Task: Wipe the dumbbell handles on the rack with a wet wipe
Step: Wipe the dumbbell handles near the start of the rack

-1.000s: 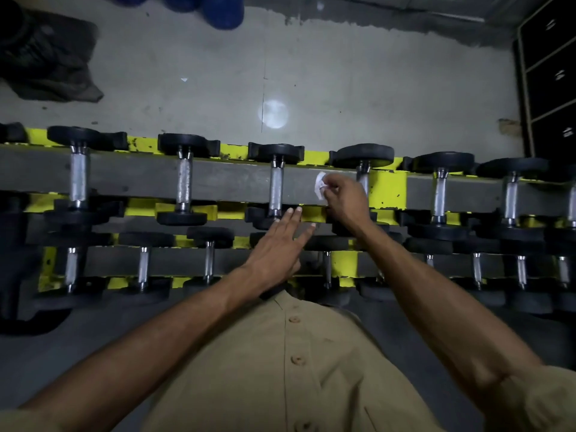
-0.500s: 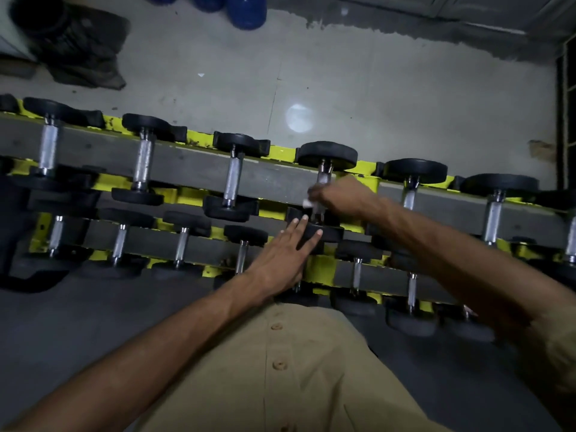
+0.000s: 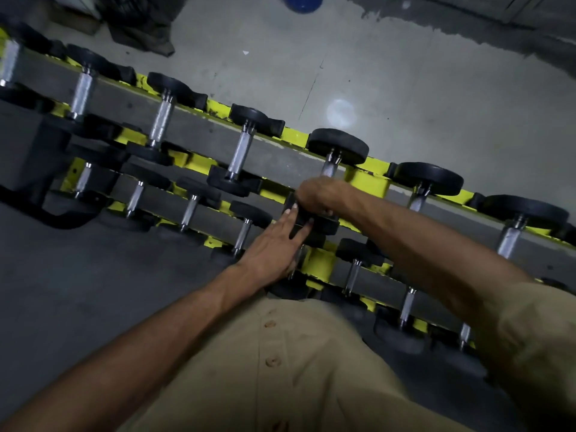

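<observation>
A yellow and grey rack (image 3: 367, 182) runs slantwise across the view with two rows of black dumbbells with steel handles. My right hand (image 3: 321, 194) is curled round the handle of an upper-row dumbbell (image 3: 338, 146), whose handle shows only above my fist. The wet wipe is hidden inside that hand. My left hand (image 3: 277, 244) lies flat with straight fingers against the near black head (image 3: 324, 224) of the same dumbbell. Neighbouring handles (image 3: 241, 152) stand bare to the left.
A grey concrete floor (image 3: 405, 73) lies beyond the rack, with a bright light spot (image 3: 341, 113). A dark cloth heap (image 3: 140, 23) and a blue container (image 3: 302, 3) sit at the far edge. More dumbbells (image 3: 430, 179) continue to the right.
My right hand slid down the handle toward the near head, and the wipe went out of sight in it. The view tilted and moved closer. My left hand stays on the dumbbell head.
</observation>
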A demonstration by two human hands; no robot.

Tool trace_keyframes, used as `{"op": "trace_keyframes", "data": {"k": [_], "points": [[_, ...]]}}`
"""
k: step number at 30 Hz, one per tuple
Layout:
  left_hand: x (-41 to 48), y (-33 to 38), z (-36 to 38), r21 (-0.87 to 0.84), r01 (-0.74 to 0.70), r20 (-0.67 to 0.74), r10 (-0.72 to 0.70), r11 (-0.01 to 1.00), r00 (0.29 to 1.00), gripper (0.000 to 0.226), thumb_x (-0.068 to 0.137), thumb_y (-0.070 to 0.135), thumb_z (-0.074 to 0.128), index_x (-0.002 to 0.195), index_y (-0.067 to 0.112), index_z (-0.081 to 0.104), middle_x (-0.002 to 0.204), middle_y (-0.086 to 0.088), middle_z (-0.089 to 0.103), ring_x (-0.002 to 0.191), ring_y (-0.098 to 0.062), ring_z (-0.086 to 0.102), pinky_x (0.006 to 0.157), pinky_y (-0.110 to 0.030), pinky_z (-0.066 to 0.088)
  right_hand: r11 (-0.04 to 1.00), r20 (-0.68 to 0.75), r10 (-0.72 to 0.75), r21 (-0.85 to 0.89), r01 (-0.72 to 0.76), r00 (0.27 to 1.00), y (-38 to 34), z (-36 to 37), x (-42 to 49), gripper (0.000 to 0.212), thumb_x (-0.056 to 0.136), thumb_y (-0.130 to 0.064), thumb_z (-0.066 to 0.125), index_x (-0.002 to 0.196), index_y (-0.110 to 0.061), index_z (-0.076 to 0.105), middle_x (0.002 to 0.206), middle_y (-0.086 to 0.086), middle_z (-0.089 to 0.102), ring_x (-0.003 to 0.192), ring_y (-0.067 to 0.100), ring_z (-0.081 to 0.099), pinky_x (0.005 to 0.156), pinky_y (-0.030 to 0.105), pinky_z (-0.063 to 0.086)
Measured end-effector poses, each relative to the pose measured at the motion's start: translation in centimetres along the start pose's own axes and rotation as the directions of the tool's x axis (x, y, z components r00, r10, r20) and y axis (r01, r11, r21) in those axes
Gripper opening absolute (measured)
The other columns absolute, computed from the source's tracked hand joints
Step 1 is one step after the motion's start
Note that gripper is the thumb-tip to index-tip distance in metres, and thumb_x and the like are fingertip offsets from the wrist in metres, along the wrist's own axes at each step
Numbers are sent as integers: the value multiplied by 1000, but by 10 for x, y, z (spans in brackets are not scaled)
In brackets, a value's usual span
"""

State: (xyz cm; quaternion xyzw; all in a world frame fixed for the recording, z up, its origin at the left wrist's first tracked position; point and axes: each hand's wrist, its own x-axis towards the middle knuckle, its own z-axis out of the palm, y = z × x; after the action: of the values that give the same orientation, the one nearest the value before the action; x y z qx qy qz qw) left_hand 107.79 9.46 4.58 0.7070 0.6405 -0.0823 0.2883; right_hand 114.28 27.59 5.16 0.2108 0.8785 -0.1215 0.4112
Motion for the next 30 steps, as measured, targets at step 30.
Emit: {"op": "trace_keyframes", "data": {"k": [30], "points": [[0,-19,-7,55,-111,66,107,992,992,101,97,7,59,166,18,-14,167,-28,-28,160,-40,-8,127,-49,27,-701,237,487,680,214,841,30,69,22,28,98,-8,37,101,-3,65,95,21,68,72,29,66,73,38,55]]}}
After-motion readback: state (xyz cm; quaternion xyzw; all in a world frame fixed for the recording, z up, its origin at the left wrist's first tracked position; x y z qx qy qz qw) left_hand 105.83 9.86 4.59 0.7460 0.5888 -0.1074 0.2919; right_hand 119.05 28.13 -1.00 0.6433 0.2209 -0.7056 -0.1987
